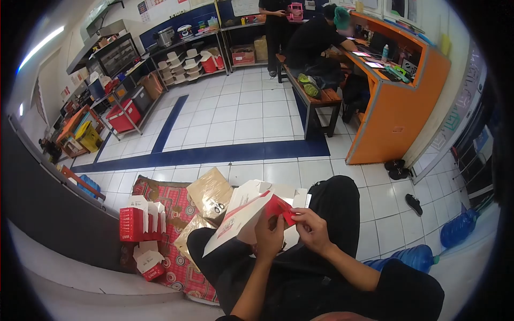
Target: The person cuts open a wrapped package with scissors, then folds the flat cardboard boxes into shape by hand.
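Observation:
A red-and-white paper food box (234,223), partly folded, is over my lap with its white panel slanting to the left. My left hand (269,234) is closed on the red edge of the box, thumb pointing up. Close beside it, my right hand (312,227) pinches a red flap at the right end. The fingers partly hide the fold between them. Behind the box lie more white cardboard pieces (256,186), partly covered by it.
Nested red-and-white boxes (132,223) and a smaller box (149,261) rest on a patterned red mat (179,262) at left. Brown packages (210,193) lie by my knee. Blue water bottles (415,258) are at right. Two people are near an orange counter (388,120).

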The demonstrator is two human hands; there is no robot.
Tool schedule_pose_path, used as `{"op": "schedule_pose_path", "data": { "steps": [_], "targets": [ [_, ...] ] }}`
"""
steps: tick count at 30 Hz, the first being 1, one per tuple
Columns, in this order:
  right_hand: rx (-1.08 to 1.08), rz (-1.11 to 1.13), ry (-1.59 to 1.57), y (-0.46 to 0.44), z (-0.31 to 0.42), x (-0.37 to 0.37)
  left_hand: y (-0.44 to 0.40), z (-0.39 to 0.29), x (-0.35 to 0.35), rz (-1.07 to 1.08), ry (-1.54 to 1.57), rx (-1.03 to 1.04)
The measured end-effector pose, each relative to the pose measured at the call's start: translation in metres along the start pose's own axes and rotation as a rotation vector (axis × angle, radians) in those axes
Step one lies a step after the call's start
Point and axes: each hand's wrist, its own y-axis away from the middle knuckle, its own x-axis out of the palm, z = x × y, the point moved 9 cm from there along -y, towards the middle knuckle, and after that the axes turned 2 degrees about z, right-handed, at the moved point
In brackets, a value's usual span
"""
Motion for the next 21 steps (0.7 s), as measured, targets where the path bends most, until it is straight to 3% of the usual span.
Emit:
{"op": "schedule_pose_path", "data": {
  "steps": [4,6,8,10,12,14,16,18,21],
  "targets": [
    [0.06,-0.069,-0.137,-0.001,-0.005,0.001,0.008,-0.015,0.009,-0.049,0.039,0.091],
    [0.127,-0.116,-0.188,0.001,-0.011,0.004,0.015,-0.021,0.016,-0.047,-0.097,0.188],
    [0.151,-0.124,-0.203,0.0,-0.006,0.005,0.015,-0.018,0.015,-0.019,-0.125,0.175],
    [0.175,-0.133,-0.216,-0.004,-0.008,0.002,0.014,-0.009,0.013,-0.005,0.034,0.114],
    [0.106,0.023,-0.092,-0.009,-0.004,0.004,0.008,-0.023,0.011,-0.002,-0.001,0.143],
    [0.095,0.022,-0.126,-0.013,-0.012,0.0,0.004,-0.03,0.005,0.003,-0.037,0.178],
    [0.081,0.026,-0.163,-0.018,-0.015,-0.001,0.004,-0.029,0.012,0.126,-0.228,0.192],
    [0.181,-0.066,-0.314,-0.024,-0.018,-0.012,0.005,-0.043,0.013,0.102,-0.216,0.297],
    [0.17,-0.038,-0.232,-0.034,-0.016,-0.021,0.008,-0.043,0.021,0.207,-0.288,0.272]
  ]
}}
